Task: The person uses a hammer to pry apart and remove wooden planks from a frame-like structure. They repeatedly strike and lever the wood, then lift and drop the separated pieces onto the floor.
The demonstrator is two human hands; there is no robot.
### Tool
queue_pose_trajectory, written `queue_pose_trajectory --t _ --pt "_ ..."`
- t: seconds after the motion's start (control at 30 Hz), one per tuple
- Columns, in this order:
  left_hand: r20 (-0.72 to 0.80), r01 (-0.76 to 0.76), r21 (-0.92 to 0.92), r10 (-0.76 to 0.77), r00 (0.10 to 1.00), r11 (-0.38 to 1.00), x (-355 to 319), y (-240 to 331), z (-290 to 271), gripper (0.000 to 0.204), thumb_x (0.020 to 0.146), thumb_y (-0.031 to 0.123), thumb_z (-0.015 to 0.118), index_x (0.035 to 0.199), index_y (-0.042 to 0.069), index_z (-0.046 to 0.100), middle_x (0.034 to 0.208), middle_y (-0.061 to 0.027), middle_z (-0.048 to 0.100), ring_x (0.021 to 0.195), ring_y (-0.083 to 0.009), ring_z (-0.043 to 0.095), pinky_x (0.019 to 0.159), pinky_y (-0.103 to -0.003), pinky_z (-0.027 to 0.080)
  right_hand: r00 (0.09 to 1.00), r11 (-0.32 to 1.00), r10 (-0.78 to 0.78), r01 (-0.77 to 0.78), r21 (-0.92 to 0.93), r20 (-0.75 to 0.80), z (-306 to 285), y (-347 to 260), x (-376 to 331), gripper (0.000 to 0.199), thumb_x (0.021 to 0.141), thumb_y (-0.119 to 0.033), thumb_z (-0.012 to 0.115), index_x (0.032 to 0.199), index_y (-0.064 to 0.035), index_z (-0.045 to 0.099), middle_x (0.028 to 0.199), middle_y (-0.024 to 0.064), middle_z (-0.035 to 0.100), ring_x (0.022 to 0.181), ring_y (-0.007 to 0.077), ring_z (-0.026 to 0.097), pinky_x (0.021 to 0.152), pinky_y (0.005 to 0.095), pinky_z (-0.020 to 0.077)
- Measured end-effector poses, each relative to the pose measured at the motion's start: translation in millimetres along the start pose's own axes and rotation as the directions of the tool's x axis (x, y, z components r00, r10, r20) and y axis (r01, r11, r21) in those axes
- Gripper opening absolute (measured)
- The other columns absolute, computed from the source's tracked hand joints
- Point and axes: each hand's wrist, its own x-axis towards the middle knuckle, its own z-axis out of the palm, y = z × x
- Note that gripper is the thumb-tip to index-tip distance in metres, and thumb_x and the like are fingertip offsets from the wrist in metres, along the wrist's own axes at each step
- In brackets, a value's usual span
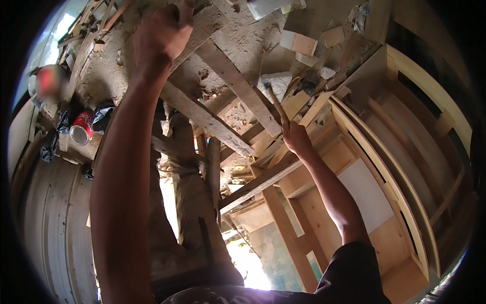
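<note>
My left hand (161,38) is at the top edge of the view, fingers curled and partly cut off. What it grips, if anything, is not visible. Beside and behind that wrist runs a weathered wooden board (205,30). My right hand (297,139) is closed around the wooden handle of a hammer (277,107), whose dark head points up and away, above a pale block. Between my hands, a rough plank (238,81) and a second old plank (207,119) slant down to the right, marked with nail holes or dark spots.
Wood scraps (304,43) and debris litter the sandy ground. A red can (82,126) lies at the left among black plastic pieces. On the right stands a light wooden cabinet frame (354,152). Corrugated sheet (55,213) is at lower left. My legs (187,202) are below the planks.
</note>
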Motion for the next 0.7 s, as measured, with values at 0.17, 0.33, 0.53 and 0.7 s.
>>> queue_pose_trajectory --t 0.17,0.33,0.53,0.7 --pt "0.154 -0.032 0.089 0.018 0.988 0.996 4.3 -10.2 2.4 0.069 0.093 0.063 0.037 0.101 0.003 0.071 0.096 -0.0263 0.069 0.096 -0.0438 0.065 0.088 -0.05 0.05 1.0 1.0 0.009 -0.009 0.003 0.004 27.5 35.2 6.3 0.056 0.1 -0.044 0.044 0.09 0.0085 0.063 0.081 0.0332 0.065 0.083 0.0484 0.066 0.076 0.0537 0.0535" --pt "0.108 -0.029 0.084 0.02 0.994 0.996 2.9 -17.5 10.5 0.066 0.096 0.062 0.035 0.111 0.009 0.07 0.102 -0.0283 0.067 0.101 -0.0483 0.062 0.087 -0.053 0.049 0.991 0.997 0.073 -0.074 0.006 0.114 10.8 29.2 9.7 0.061 0.1 -0.045 0.043 0.081 0.0091 0.063 0.075 0.0313 0.065 0.08 0.0451 0.067 0.074 0.0518 0.0539" --pt "0.139 -0.116 0.132 0.097 0.985 0.984 14.7 -26.0 13.1 0.063 0.098 0.059 0.035 0.106 0.007 0.07 0.097 -0.0253 0.069 0.096 -0.0462 0.064 0.085 -0.051 0.05 0.935 0.929 0.167 -0.042 0.367 -0.314 -11.9 12.0 -36.0 0.058 0.094 -0.051 0.057 0.08 0.0045 0.064 0.071 0.0236 0.065 0.073 0.0404 0.068 0.066 0.0459 0.0515" --pt "0.099 -0.197 0.076 0.189 0.977 0.978 12.8 -25.0 16.2 0.069 0.098 0.063 0.033 0.107 0.006 0.07 0.097 -0.0255 0.068 0.096 -0.0478 0.063 0.082 -0.054 0.049 0.792 0.887 0.321 -0.058 0.459 -0.519 -8.4 70.2 -72.9 0.049 0.094 -0.044 0.06 0.09 0.0044 0.062 0.078 0.0267 0.066 0.08 0.0452 0.067 0.068 0.0495 0.0513"
